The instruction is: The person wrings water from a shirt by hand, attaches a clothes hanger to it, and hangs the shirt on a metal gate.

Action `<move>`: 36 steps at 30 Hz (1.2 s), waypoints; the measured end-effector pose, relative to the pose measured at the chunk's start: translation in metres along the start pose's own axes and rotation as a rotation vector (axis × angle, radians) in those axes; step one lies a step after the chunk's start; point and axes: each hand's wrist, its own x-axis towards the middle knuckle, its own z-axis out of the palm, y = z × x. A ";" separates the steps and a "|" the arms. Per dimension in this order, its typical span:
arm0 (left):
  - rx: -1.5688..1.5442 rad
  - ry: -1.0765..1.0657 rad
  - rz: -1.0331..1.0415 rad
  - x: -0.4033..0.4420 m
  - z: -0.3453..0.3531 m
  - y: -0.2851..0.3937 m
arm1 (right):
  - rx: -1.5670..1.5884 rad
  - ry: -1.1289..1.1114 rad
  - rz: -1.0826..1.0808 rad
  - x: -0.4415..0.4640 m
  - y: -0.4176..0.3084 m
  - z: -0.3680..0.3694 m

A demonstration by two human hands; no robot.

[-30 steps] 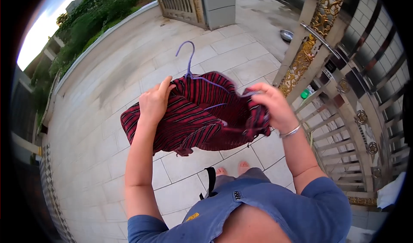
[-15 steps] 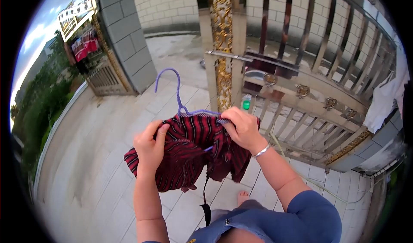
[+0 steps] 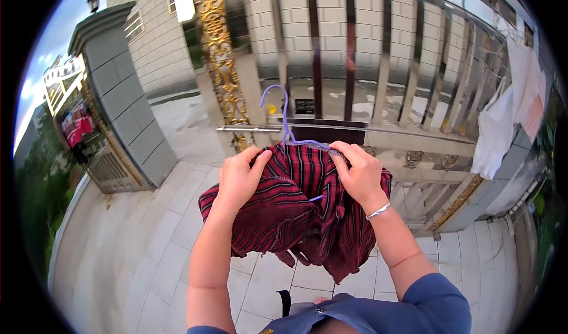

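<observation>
A red and black striped shirt (image 3: 278, 204) hangs on a purple hanger (image 3: 286, 115), whose hook points up and to the left. My left hand (image 3: 241, 177) is closed on the left shoulder of the shirt. On the other side, my right hand (image 3: 359, 174), with a silver bracelet at the wrist, pinches the cloth at the right shoulder by the hanger's arm. A short bit of the purple lower bar shows through the shirt's opening. The rest of the hanger is covered by cloth.
Ahead stands a metal gate (image 3: 349, 56) with upright bars and a gold ornamental post (image 3: 220, 56). White garments (image 3: 497, 130) hang from it at the right. A grey pillar (image 3: 118, 97) rises at the left, with more clothes (image 3: 77, 124) beyond. Pale tiles (image 3: 154, 239) cover the ground.
My view has turned right, toward the gate. Both hands and the shirt on its hanger have shifted right in view, and the grip looks the same.
</observation>
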 end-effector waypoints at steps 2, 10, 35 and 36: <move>-0.058 -0.042 0.019 0.006 0.028 0.000 | -0.033 0.003 0.024 -0.005 0.023 -0.006; -0.350 -0.234 0.070 0.065 0.071 0.023 | -0.159 0.174 0.021 0.021 0.069 -0.029; -1.286 -0.340 0.213 0.265 0.053 0.113 | -0.119 0.253 0.062 0.153 0.104 -0.091; -1.279 -0.331 0.213 0.266 0.050 0.126 | -0.109 0.244 -0.008 0.151 0.105 -0.087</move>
